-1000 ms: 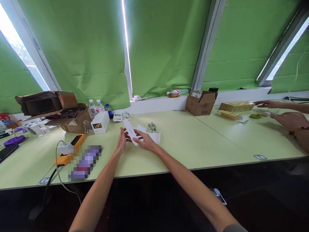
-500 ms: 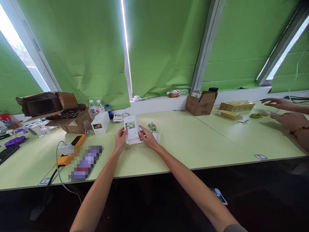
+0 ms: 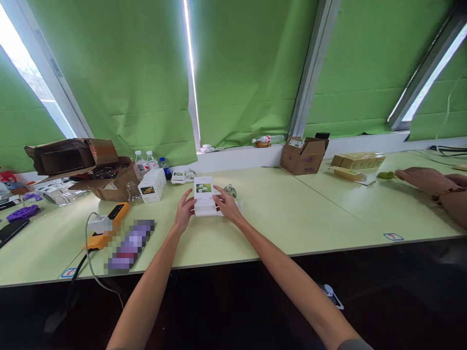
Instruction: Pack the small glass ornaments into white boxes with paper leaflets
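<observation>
A small white carton (image 3: 203, 197) with a flower picture on its front stands between my hands, just above or on the table. My left hand (image 3: 185, 210) grips its left side, thumb and fingers at the edge. At the opposite side my right hand (image 3: 226, 204) holds the carton's right edge. Behind my right hand sits a round clear glass piece (image 3: 231, 189), partly hidden. A piece of white card (image 3: 239, 206) shows beside that hand, mostly covered by it.
To the left are a row of white cartons (image 3: 152, 187), an orange power strip (image 3: 114, 221), a blurred purple item (image 3: 132, 244) and brown boxes (image 3: 113, 187). Another brown box (image 3: 304, 155) stands at the back. On the right, a co-worker's hand (image 3: 419, 179) is near a green item (image 3: 386, 175).
Both hands have shifted the white carton slightly right, and its front now faces me more squarely. My left fingers have spread along its side. The co-worker's hands have come together by the green item.
</observation>
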Demonstrator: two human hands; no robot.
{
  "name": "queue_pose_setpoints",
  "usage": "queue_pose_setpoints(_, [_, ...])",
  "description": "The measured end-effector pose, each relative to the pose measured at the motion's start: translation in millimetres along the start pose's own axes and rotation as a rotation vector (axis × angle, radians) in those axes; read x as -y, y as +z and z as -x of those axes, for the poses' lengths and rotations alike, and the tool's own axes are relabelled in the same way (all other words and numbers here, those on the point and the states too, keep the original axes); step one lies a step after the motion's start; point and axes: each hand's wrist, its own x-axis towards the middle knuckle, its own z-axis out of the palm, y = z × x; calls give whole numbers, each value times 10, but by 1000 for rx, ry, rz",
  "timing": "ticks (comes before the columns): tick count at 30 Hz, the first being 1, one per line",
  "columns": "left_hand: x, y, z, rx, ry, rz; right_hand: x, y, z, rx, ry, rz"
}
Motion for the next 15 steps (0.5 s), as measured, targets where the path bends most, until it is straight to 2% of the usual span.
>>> queue_pose_setpoints(5, [-69, 42, 58, 59, 10, -13, 46, -41, -2, 6, 2, -58])
queue_pose_setpoints(11, [-57, 27, 35, 59, -25, -30, 128, -94, 11, 128, 79, -189])
queue_pose_setpoints(15, [-90, -4, 36, 134, -79, 72, 167, -139, 19, 213, 86, -269])
